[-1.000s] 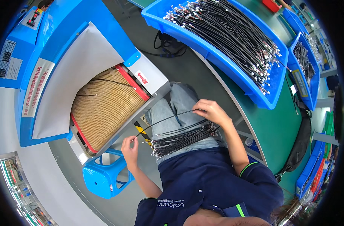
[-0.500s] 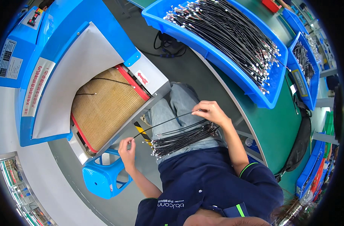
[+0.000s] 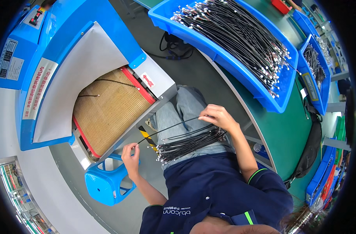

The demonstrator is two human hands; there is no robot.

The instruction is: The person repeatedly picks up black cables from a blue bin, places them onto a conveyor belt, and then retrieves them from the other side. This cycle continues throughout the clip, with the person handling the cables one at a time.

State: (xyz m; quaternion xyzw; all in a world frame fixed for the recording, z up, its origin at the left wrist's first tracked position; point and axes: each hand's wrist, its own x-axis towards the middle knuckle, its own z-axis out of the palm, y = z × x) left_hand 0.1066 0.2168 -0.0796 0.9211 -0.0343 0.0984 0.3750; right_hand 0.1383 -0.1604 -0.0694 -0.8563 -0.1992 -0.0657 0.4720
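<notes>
A single thin black cable (image 3: 168, 129) is stretched between my hands above my lap. My left hand (image 3: 130, 159) pinches its left end between thumb and fingertips, beside the blue stool. At the other end, my right hand (image 3: 219, 116) is closed on the cable, higher and further right. Below it, a bundle of black cables (image 3: 189, 146) with small white connectors lies across my thighs. A few loose cables rest just above that bundle.
At left is a blue machine (image 3: 107, 19) with a mesh conveyor belt (image 3: 107, 113) carrying two black cables. A large blue bin (image 3: 224, 58) full of cables stands on the green table (image 3: 279, 136) at right. A blue stool (image 3: 103, 187) is below the belt.
My hands and the stretched cable keep almost the same place. The two cables on the belt appear shifted very slightly toward the machine's hood.
</notes>
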